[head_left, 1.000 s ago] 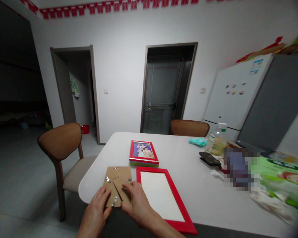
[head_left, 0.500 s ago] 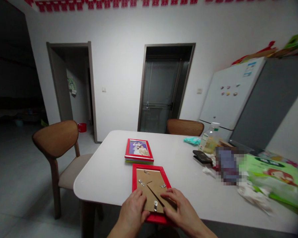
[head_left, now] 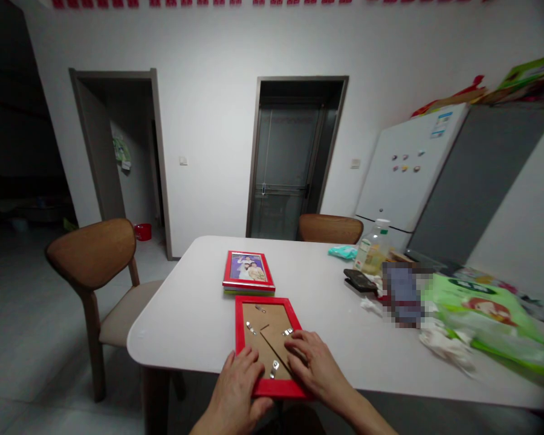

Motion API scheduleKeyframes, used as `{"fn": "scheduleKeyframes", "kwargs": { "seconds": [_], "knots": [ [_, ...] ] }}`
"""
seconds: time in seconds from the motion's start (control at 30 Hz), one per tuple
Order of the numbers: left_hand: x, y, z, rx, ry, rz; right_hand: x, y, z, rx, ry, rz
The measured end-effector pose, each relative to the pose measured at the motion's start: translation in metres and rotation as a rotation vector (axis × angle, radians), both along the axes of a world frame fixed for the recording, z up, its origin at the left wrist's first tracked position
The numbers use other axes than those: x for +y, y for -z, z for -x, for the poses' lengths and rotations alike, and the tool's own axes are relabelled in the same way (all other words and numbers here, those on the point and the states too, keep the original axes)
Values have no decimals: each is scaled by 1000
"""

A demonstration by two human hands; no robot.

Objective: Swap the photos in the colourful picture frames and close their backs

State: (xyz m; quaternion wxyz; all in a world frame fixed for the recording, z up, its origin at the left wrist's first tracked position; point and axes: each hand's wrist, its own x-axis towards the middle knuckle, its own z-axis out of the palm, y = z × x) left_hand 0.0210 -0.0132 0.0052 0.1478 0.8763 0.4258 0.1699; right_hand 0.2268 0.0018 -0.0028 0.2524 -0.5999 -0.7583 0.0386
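Note:
A red picture frame (head_left: 242, 329) lies face down at the table's near edge, its brown backing board (head_left: 265, 317) up. Small metal clips (head_left: 274, 368) sit around the board, and a stand flap is cut diagonally into it. My left hand (head_left: 240, 380) grips the lower left corner, fingers on top and thumb at the near edge. Over the right side rests my right hand (head_left: 317, 365), its bent, parted fingers touching the board beside the right clip. Just beyond lies a small stack topped by a red-framed photo (head_left: 249, 267).
On the right of the white table (head_left: 185, 326) are a bottle (head_left: 372, 248), a black wallet-like item (head_left: 359, 280), crumpled tissues (head_left: 448, 347) and a green package (head_left: 485, 308). Wooden chairs stand at the left (head_left: 95, 257) and far side (head_left: 330, 228).
The raised stand flap now lies flatter against the backing. My right fingers have shifted up toward the right clip, and my left fingers have moved outward to the frame's corner. The view has turned slightly right.

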Motion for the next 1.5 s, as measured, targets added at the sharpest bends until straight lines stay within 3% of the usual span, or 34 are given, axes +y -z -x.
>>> {"fn": "scheduleKeyframes", "kwargs": {
  "seconds": [0.17,0.63,0.73,0.87,1.13,1.27,1.5],
  "knots": [
    [0,2,-1,-14,-33,-45,21,-1,-2,-61,127,0],
    [-1,4,-3,-30,-103,-20,14,3,-3,-43,74,-15],
    [0,4,-2,-43,-99,-28,-3,-1,6,-61,-22,-59],
    [1,7,-1,-45,-90,-45,-26,-13,25,-106,-247,5],
    [1,7,-1,-92,-106,-27,-33,-18,28,-69,-296,30],
    [2,8,1,-99,-109,8,-21,-18,29,-31,-299,42],
    [5,6,3,-74,-99,31,32,-10,50,-7,-172,30]
  ]
}}
